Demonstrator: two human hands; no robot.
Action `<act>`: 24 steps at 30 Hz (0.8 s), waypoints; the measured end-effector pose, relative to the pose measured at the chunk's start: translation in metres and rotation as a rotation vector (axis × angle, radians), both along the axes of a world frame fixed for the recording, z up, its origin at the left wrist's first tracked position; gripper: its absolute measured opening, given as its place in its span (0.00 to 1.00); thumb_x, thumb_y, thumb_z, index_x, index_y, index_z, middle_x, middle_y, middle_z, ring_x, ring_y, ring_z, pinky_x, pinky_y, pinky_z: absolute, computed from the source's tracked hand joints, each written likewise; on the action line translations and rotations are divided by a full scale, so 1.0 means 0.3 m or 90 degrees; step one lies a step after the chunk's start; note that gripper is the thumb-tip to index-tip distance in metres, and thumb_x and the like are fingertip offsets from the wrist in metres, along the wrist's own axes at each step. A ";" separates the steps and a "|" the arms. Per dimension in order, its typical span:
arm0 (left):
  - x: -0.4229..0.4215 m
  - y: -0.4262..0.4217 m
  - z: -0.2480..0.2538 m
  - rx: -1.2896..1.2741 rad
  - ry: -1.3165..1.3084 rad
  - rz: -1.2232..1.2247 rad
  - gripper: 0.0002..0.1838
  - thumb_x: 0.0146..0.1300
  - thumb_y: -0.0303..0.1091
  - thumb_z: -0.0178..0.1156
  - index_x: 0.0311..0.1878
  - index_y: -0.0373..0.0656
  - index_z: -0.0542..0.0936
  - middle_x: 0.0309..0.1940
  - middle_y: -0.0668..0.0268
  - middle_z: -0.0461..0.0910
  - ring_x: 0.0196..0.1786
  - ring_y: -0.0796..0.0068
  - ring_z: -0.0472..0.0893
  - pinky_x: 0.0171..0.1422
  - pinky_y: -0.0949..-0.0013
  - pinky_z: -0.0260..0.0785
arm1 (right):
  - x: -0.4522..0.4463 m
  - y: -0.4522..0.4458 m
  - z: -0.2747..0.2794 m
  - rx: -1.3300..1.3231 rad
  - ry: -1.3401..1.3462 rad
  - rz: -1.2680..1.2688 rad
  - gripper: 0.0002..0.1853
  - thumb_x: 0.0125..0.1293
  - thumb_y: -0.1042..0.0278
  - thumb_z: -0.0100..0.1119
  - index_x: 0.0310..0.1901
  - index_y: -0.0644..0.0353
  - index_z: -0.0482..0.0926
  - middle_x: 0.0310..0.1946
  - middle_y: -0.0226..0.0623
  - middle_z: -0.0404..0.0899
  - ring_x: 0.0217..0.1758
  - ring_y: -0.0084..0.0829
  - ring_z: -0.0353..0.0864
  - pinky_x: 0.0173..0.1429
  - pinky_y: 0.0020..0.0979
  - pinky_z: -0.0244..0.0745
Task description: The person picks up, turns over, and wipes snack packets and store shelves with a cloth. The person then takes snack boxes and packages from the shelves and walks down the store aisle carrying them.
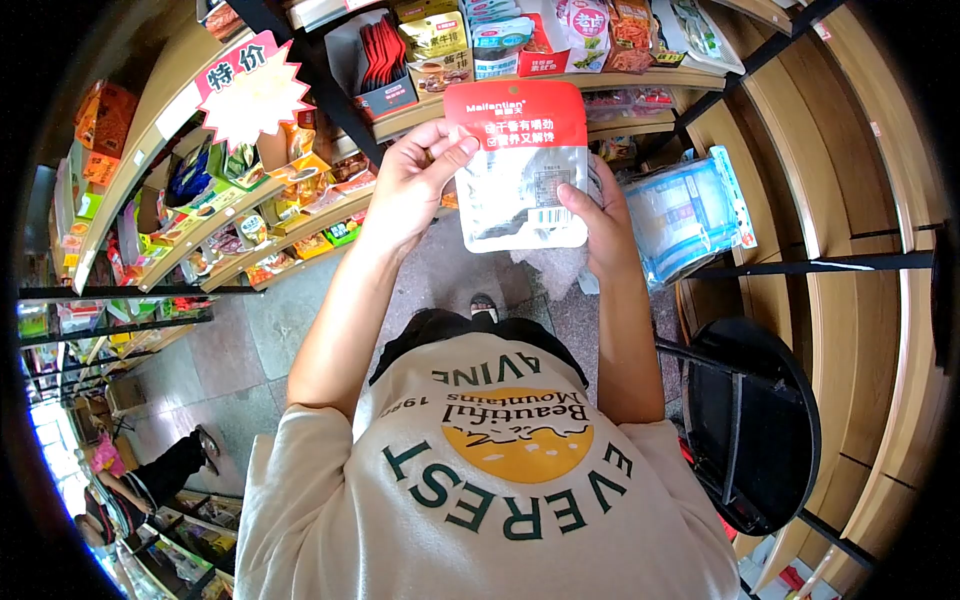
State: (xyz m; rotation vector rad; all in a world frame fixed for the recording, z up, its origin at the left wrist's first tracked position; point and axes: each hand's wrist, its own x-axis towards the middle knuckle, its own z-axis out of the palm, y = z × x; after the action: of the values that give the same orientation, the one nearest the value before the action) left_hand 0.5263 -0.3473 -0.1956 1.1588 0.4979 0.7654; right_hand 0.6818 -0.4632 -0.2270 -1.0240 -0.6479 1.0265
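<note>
I hold up a snack packet [525, 190] with a red top band and a clear, silvery lower part; its printed side with a barcode faces me. My left hand [425, 175] pinches its upper left edge, thumb on the front. Closed on the lower right edge, my right hand [603, 220] has its thumb beside the barcode and its other fingers hidden behind. Below the packet is crumpled translucent plastic [552, 270]; whether my right hand holds it I cannot tell. Right of that hand is a blue and clear plastic package [690, 215].
Curved shelves with boxed and bagged snacks [435, 50] run ahead and to the left, under a starburst price sign [255, 88]. Wooden shelves [865, 200] rise on the right, near a black round stool [755, 425]. Another person [150, 480] is at far left.
</note>
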 end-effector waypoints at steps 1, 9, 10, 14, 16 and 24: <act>0.000 0.001 -0.001 0.002 0.004 0.002 0.07 0.59 0.28 0.53 0.40 0.36 0.74 0.35 0.68 0.78 0.38 0.86 0.73 0.44 0.80 0.64 | 0.000 0.000 0.000 0.003 -0.003 0.002 0.23 0.52 0.70 0.59 0.50 0.64 0.66 0.41 0.34 0.72 0.43 0.23 0.72 0.47 0.24 0.68; -0.003 0.003 -0.018 -0.013 0.008 -0.008 0.10 0.59 0.29 0.53 0.43 0.38 0.74 0.37 0.68 0.77 0.40 0.82 0.74 0.47 0.77 0.65 | 0.001 -0.006 0.000 -0.015 -0.024 -0.006 0.25 0.51 0.69 0.60 0.51 0.66 0.65 0.41 0.35 0.72 0.43 0.24 0.72 0.48 0.25 0.67; -0.003 0.002 -0.018 -0.019 0.006 -0.005 0.09 0.59 0.29 0.53 0.43 0.38 0.74 0.37 0.68 0.77 0.40 0.82 0.74 0.48 0.77 0.65 | 0.001 -0.008 0.001 -0.017 -0.033 0.001 0.26 0.52 0.71 0.58 0.53 0.65 0.63 0.43 0.37 0.72 0.45 0.25 0.71 0.49 0.26 0.67; -0.004 0.001 -0.019 -0.039 -0.011 -0.008 0.09 0.58 0.27 0.54 0.42 0.36 0.74 0.37 0.66 0.78 0.40 0.83 0.74 0.47 0.79 0.65 | 0.003 -0.011 -0.007 -0.016 -0.041 0.009 0.27 0.52 0.72 0.57 0.55 0.64 0.61 0.45 0.38 0.71 0.46 0.26 0.71 0.50 0.27 0.67; -0.006 -0.002 -0.016 -0.037 -0.014 -0.011 0.09 0.58 0.27 0.54 0.42 0.37 0.74 0.37 0.66 0.78 0.40 0.83 0.74 0.46 0.79 0.65 | 0.002 -0.013 -0.009 -0.013 -0.036 0.011 0.27 0.52 0.72 0.57 0.55 0.64 0.61 0.44 0.37 0.71 0.46 0.26 0.71 0.49 0.27 0.68; -0.013 -0.004 -0.023 -0.035 -0.015 -0.011 0.08 0.58 0.28 0.54 0.41 0.37 0.74 0.37 0.66 0.78 0.39 0.84 0.74 0.46 0.79 0.65 | -0.001 -0.013 -0.021 -0.015 -0.041 0.003 0.25 0.53 0.72 0.56 0.54 0.64 0.62 0.43 0.37 0.72 0.45 0.25 0.72 0.48 0.26 0.69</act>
State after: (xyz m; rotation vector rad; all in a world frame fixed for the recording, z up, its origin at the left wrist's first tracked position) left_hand 0.5223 -0.3484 -0.2024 1.1005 0.4860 0.7461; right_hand 0.6815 -0.4670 -0.2332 -1.0797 -0.6921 1.0114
